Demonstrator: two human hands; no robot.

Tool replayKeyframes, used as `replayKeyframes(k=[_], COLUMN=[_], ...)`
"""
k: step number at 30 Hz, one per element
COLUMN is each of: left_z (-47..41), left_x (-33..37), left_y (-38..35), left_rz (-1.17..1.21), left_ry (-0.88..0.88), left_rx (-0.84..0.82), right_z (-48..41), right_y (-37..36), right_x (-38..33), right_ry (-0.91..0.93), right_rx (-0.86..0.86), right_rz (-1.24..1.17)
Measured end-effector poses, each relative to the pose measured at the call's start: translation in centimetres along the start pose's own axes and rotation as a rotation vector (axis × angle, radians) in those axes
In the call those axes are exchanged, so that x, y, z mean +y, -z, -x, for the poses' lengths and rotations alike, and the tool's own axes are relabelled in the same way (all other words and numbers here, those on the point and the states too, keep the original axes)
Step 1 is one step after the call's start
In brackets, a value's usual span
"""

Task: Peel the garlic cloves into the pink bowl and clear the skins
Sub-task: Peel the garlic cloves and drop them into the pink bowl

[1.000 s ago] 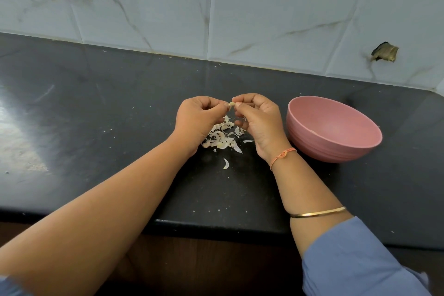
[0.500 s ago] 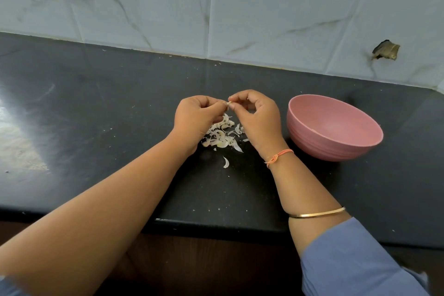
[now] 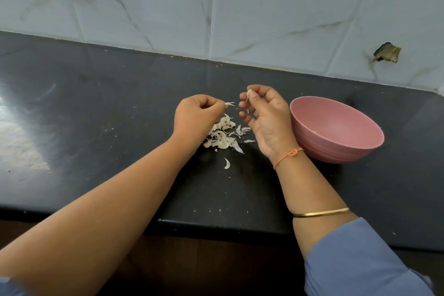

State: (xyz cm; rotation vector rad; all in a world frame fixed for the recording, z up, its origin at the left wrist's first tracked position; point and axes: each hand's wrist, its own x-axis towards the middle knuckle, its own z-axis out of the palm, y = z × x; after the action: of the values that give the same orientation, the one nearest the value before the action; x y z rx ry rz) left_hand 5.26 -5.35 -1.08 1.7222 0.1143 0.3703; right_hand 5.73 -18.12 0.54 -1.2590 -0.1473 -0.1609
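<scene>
Garlic clove (image 3: 249, 92) is sitting pinched between the thumb and forefinger of our right hand (image 3: 266, 118), and we are holding it up over the countertop (image 3: 96, 115), just left of the pink bowl (image 3: 331, 151). A moment ago we were keeping both hands together on it, fingertips meeting. Now we are drawing them apart, and our left hand (image 3: 195, 118) is coming away pinching a thin pale strip of skin (image 3: 229, 104) in its fingertips, the other fingers curled in. We are reading this as another layer tearing free, so the peeling of this clove is moving forward. Whether it is fully bare we cannot tell, since it is too small in view and a wisp seems to be hanging below it.

Under and between our hands the heap of skins (image 3: 223, 136) is lying on the countertop, with one loose skin (image 3: 226, 163) lying a little nearer to us. None of it is being cleared yet.

We are seeing the pink bowl standing just beside our right wrist. The part of its inside that is showing looks plain pink, with no cloves we can make out; a tiny pale fleck near its left wall is too small to name.
</scene>
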Motion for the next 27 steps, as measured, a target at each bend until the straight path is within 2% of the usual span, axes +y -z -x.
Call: replayKeyframes(k=[4, 10, 19, 27], left_z=[0.0, 0.2, 0.2, 0.0], left_x=[0.1, 0.2, 0.2, -0.1], left_y=[0.2, 0.2, 0.2, 0.1], left_rz=[0.071, 0.032, 0.121, 0.120], left_ry=[-0.007, -0.115, -0.079, -0.061], left_rx=[0.037, -0.009, -0.094, -0.086], right_z=[0.1, 0.0, -0.2, -0.5], right_y=[-0.1, -0.1, 0.1, 0.1], right_x=[0.4, 0.5, 1.0, 1.4], right_ry=[0.010, 0.037, 0.174, 0.309], right_rx=[-0.040, -0.028, -0.035, -0.026], right_rz=[0.151, 0.137, 0.353, 0.564])
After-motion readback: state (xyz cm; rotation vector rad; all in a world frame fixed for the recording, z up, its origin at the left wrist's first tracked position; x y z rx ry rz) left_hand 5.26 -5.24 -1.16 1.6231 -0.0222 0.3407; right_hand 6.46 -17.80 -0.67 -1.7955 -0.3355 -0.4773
